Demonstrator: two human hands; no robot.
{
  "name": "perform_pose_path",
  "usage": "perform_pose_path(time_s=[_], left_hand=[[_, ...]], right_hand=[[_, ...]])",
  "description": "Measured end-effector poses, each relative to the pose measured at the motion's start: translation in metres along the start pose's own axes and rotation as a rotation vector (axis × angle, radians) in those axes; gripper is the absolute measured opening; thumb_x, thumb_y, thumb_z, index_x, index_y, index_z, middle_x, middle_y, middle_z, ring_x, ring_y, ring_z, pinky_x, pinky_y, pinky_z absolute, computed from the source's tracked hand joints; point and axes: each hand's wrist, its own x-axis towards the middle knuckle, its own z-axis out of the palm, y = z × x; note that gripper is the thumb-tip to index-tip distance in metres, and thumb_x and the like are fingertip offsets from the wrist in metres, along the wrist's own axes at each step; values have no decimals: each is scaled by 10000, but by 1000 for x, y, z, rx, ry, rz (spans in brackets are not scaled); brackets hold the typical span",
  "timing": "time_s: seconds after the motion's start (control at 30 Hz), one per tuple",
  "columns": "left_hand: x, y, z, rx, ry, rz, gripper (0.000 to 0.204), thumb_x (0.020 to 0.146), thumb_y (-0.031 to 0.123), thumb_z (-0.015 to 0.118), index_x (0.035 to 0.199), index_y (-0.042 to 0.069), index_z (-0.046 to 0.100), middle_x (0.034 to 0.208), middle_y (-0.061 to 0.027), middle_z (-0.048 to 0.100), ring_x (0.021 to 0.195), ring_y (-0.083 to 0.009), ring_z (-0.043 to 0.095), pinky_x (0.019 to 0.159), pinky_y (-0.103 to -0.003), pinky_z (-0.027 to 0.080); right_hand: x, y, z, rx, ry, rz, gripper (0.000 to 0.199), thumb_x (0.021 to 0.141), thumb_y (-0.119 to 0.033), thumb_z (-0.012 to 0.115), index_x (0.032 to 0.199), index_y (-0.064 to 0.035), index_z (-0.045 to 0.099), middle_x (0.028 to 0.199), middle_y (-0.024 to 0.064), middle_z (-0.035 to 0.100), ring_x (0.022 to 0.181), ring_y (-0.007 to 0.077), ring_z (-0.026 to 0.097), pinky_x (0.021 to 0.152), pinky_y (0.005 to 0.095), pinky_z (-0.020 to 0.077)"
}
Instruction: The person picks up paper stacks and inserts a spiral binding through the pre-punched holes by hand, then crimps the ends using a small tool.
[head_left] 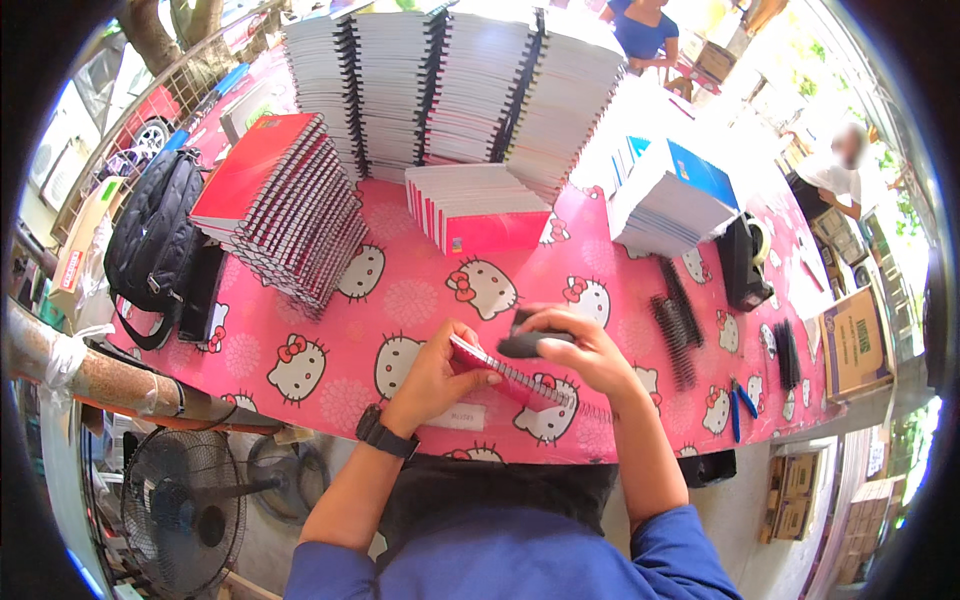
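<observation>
My left hand (438, 375) grips a thin notebook with a dark pink cover (527, 389), its fingers and thumb pinching one end just above the table. A spiral coil (597, 412) runs along the notebook's edge and sticks out past its right end. My right hand (590, 350) is closed round a small black object (520, 342), blurred by motion, whose kind I cannot make out. It is held just above the coiled edge, and I cannot tell whether it touches. Under the left forearm lies a white paper label (455, 416).
Tall spiral-bound stacks (480, 90) stand at the back; pink notebooks (480, 215) sit before them. Red notebooks (290, 200) and a black bag (155, 235) are left. Blue-covered books (675, 195), a tape dispenser (745, 262), loose coils (675, 330) and blue-handled pliers (743, 405) are right.
</observation>
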Motion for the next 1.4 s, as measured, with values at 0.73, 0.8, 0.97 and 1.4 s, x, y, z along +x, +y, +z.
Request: perform_pose_path(time_s=[0.73,0.8,0.97,1.4], left_hand=[[1,-2,5,282,23,176,449,711,221,797,965,64,462,833,-36,524,752,-121,504,640,-275,440],[4,18,15,417,8,38,438,727,227,779,981,52,467,868,-81,534,793,-188,525,665,-313,444],[10,54,33,483,58,345,300,742,74,726,962,30,528,812,-102,556,704,-208,562,625,-304,456],[40,63,65,210,-47,337,82,778,-13,666,819,13,600,797,-57,589,717,-91,566,613,-221,454]], right_hand=[[-2,32,-15,-931,479,-166,527,743,-415,713,1120,-71,582,1229,218,517,1180,394,436,984,452,367],[-9,13,-13,-723,475,-310,466,709,-248,763,1101,-60,594,1191,178,550,1156,349,477,959,451,381],[-16,-41,36,-396,429,-452,258,728,-122,746,933,-29,618,840,95,578,763,239,591,648,322,490],[-51,-44,12,-466,664,-650,174,810,-120,669,934,-37,580,837,96,562,759,258,580,644,346,478]])
